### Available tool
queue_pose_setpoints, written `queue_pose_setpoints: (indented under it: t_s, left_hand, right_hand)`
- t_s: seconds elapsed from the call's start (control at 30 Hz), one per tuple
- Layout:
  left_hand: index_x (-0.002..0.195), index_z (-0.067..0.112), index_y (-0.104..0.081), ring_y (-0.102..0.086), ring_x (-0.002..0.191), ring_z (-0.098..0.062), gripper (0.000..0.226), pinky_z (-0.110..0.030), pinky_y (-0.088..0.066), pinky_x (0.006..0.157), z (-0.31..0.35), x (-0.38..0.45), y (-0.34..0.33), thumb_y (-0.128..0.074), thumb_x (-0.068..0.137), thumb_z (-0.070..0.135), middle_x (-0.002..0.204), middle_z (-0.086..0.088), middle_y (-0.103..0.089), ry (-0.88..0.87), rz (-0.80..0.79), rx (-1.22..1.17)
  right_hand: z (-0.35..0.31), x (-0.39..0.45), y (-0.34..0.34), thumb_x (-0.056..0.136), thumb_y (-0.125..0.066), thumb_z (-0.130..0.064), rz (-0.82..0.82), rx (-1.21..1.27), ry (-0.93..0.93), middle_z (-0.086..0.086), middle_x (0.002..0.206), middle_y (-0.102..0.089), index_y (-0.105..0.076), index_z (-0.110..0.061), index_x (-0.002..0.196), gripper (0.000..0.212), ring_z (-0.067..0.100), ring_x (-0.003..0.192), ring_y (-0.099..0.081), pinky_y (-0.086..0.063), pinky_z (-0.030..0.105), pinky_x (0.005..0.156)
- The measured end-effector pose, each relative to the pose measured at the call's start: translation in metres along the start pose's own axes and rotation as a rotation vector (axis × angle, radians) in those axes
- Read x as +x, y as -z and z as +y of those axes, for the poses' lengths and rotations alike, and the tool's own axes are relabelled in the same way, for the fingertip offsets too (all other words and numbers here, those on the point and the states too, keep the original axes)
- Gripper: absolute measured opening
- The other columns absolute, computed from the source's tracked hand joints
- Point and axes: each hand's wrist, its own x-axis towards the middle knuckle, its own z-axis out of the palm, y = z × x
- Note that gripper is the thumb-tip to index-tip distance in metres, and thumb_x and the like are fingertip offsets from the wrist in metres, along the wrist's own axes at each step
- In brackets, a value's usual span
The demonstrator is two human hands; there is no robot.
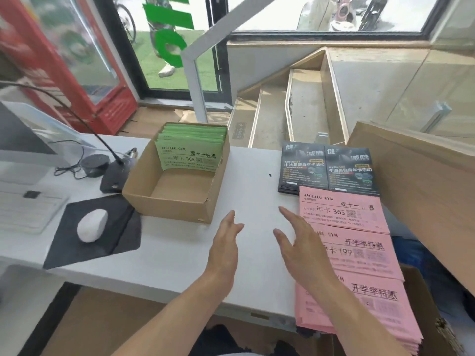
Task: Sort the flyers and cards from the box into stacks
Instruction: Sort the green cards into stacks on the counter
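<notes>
A white desk (257,181) fills the middle of the view, its left end crowded and its near edge cut by the person's forearms. At right, a large cardboard sheet (421,191) leans in over the desk and runs out of view, hiding whatever lies behind it. Three stacks of pink flyers (359,250) lie in a column down the right side of the desk; the nearest overhangs the desk edge, and the print on the lower two is blurred and partly covered by the right arm. Beyond them, two stacks of black flyers (327,168) sit side by side, their near edges tucked under the top pink stack. The open cardboard box (167,204) stands left of centre, its near half bare; green cards (191,150) stand on edge against its far wall, only the front one readable. A black mouse pad (84,245) with a white mouse (92,225) lies just left of the box, beside a keyboard (28,209) cut off by the frame and a gooseneck microphone base (113,179). The left hand (225,246) and right hand (295,242) hover over bare desk, palms facing, fingers loose and spread, grasping nothing; the right hand's outer edge overlaps the pink stacks.
</notes>
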Motion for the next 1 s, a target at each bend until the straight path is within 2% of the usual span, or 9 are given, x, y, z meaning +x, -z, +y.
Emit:
queue_pose_setpoints:
  t_s: [0.13,0.23,0.3,0.4,0.5,0.6,0.7,0.77,1.0]
  left_hand:
    - [0.147,0.033,-0.045,-0.047,0.13,0.006,0.046,-0.024,-0.031,0.111,0.032,0.016,0.048,-0.051,0.103,0.018,0.144,0.021,-0.052,-0.17,0.071,-0.046]
    - [0.144,0.028,-0.049,-0.047,0.133,0.006,0.048,-0.024,-0.036,0.111,0.056,0.037,0.092,-0.057,0.099,0.015,0.145,0.017,-0.053,-0.366,0.137,0.054]
    - [0.141,0.027,-0.053,-0.042,0.138,0.003,0.049,-0.03,-0.033,0.117,0.07,0.064,0.127,-0.062,0.094,0.016,0.146,0.019,-0.051,-0.537,0.216,0.283]
    - [0.143,0.019,-0.052,-0.027,0.15,-0.009,0.054,-0.037,-0.015,0.127,0.09,0.119,0.184,-0.067,0.092,0.013,0.155,0.007,-0.042,-0.7,0.349,0.82]
    - [0.148,0.019,-0.045,-0.014,0.155,-0.017,0.057,-0.04,-0.004,0.127,0.103,0.166,0.23,-0.064,0.095,0.026,0.163,-0.001,-0.032,-0.741,0.305,1.117]
    - [0.154,0.021,-0.035,0.003,0.156,-0.009,0.062,-0.033,0.002,0.127,0.108,0.194,0.252,-0.059,0.099,0.034,0.168,0.003,-0.017,-0.723,0.132,1.122]
    - [0.158,0.025,-0.027,0.013,0.153,-0.001,0.065,-0.026,0.007,0.124,0.111,0.208,0.262,-0.054,0.1,0.039,0.169,0.009,-0.005,-0.684,0.017,1.083]
    - [0.159,0.026,-0.021,0.018,0.152,-0.001,0.068,-0.027,0.007,0.124,0.115,0.217,0.266,-0.052,0.101,0.041,0.17,0.008,0.002,-0.664,-0.036,1.107]
    - [0.162,0.017,0.004,0.021,0.153,-0.015,0.085,-0.032,0.003,0.125,0.134,0.238,0.266,-0.047,0.101,0.045,0.167,-0.004,0.022,-0.588,-0.055,1.279]
  right_hand:
    - [-0.046,0.033,-0.039,0.101,-0.059,-0.025,-0.058,-0.015,0.118,-0.012,0.144,-0.051,-0.045,-0.03,0.148,0.05,0.014,0.127,-0.05,-0.032,0.021,0.108]
    - [-0.076,0.07,-0.075,0.101,-0.059,-0.024,-0.08,0.039,0.114,-0.01,0.151,-0.046,-0.042,-0.027,0.151,0.053,0.014,0.131,-0.048,-0.035,0.031,0.113]
    - [-0.094,0.099,-0.098,0.102,-0.057,-0.028,-0.09,0.121,0.042,-0.007,0.159,-0.036,-0.033,-0.025,0.156,0.058,0.012,0.144,-0.036,-0.031,0.035,0.119]
    - [-0.115,0.132,-0.126,0.104,-0.052,-0.031,-0.083,0.225,-0.095,-0.014,0.159,-0.03,-0.018,-0.034,0.16,0.066,0.007,0.142,-0.034,-0.03,0.034,0.119]
    - [-0.128,0.144,-0.15,0.105,-0.048,-0.023,-0.009,0.227,-0.116,-0.028,0.154,-0.02,-0.004,-0.041,0.16,0.073,0.0,0.144,-0.026,-0.023,0.024,0.114]
    - [-0.137,0.149,-0.172,0.106,-0.046,-0.021,0.086,0.14,-0.157,-0.024,0.161,-0.015,0.0,-0.038,0.16,0.074,0.003,0.149,-0.02,-0.02,0.019,0.108]
    - [-0.143,0.153,-0.187,0.106,-0.045,-0.02,0.138,0.091,-0.199,-0.018,0.164,-0.017,-0.002,-0.036,0.161,0.071,0.007,0.149,-0.023,-0.023,0.021,0.106]
    - [-0.147,0.157,-0.191,0.106,-0.044,-0.02,0.16,0.064,-0.219,-0.013,0.165,-0.02,-0.004,-0.034,0.161,0.07,0.012,0.149,-0.027,-0.026,0.025,0.109]
    - [-0.157,0.185,-0.201,0.104,-0.046,-0.022,0.176,-0.011,-0.229,-0.008,0.164,-0.026,-0.002,-0.037,0.161,0.073,0.017,0.145,-0.035,-0.033,0.035,0.112]
